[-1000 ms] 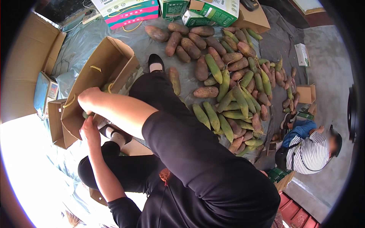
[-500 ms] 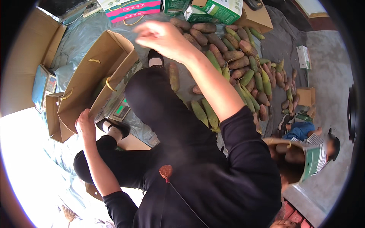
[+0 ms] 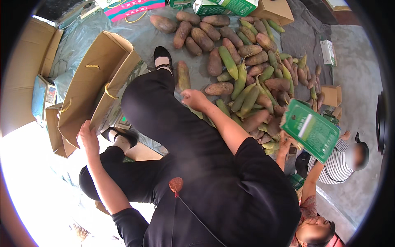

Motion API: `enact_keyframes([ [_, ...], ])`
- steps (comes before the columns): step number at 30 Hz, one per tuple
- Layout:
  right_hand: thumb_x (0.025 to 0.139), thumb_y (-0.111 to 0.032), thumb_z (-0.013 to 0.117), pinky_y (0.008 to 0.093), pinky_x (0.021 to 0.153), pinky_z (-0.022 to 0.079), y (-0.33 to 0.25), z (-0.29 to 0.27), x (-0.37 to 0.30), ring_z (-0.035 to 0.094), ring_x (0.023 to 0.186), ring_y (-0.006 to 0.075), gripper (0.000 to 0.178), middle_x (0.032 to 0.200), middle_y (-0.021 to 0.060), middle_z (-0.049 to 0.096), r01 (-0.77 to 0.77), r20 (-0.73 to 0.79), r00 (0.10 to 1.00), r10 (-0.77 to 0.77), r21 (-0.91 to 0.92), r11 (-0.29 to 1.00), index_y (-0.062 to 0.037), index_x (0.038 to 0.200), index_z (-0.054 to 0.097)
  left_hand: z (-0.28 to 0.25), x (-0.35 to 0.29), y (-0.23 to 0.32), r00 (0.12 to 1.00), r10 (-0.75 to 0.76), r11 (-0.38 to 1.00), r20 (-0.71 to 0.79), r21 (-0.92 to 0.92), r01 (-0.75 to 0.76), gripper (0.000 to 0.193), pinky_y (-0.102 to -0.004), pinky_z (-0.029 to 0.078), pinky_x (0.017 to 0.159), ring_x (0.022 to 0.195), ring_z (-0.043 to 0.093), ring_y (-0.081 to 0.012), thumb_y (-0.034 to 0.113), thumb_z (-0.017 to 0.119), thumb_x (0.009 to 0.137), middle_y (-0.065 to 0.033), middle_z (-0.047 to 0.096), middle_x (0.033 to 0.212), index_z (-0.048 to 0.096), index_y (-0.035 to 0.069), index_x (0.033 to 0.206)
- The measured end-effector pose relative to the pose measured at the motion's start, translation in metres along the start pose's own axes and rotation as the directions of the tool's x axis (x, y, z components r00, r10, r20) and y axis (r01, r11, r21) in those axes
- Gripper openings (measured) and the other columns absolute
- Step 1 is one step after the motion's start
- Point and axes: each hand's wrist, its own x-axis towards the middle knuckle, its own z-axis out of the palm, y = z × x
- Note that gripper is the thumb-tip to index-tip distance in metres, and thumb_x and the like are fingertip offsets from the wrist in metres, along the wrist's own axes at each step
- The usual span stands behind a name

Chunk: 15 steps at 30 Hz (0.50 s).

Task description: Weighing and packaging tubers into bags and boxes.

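Observation:
A tall open cardboard box with yellow rope handles stands at the left, leaning over beside my leg. My left hand is closed on its near lower edge, thumb and fingers at the rim. Just past my raised knee, my right hand is curled with no object showing in it. One long radish lies by my shoe, close to that hand. A big heap of green and reddish-brown radishes spreads to the right. A scale with a green display is partly hidden by the box.
A person at the lower right holds up a green carton over the heap's near edge. Another person in a striped shirt is beyond. Printed boxes line the far side. Plastic sheeting covers the floor.
My right hand has come back from the far side to beside my knee. The green carton at the right has swung up, and radishes are tumbling onto the heap. My left hand stays on the box.

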Motion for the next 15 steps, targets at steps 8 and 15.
enact_keyframes([
  [8, 0.075, -0.021, 0.067, 0.0464, 0.086, 0.046, 0.005, -0.044, -0.006, 0.053, 0.108, 0.0303, 0.037, 0.113, 0.0091, 0.058, -0.032, -0.202, 0.977, -0.063, -0.438, 0.898, -0.0152, 0.111, 0.06, -0.003, 0.002, 0.006, 1.0, 0.024, 1.0, -0.014, -0.008, -0.025, 0.026, -0.0421, 0.047, 0.077, 0.089, 0.061, -0.0359, -0.002, 0.061, 0.073, -0.016, 0.063, 0.095, 0.059, 0.003, 0.098],
  [15, 0.074, -0.025, 0.07, 0.0496, 0.092, 0.042, 0.053, -0.099, -0.036, 0.045, 0.118, 0.0274, 0.046, 0.124, 0.0066, 0.051, -0.337, -0.281, 0.936, 0.211, -0.548, 0.766, -0.0158, 0.117, 0.056, -0.007, 0.001, 0.01, 1.0, -0.017, 1.0, 0.015, -0.024, 0.017, 0.025, -0.0427, 0.047, 0.078, 0.088, 0.061, -0.0359, -0.002, 0.06, 0.073, -0.0158, 0.063, 0.093, 0.059, 0.003, 0.097],
])
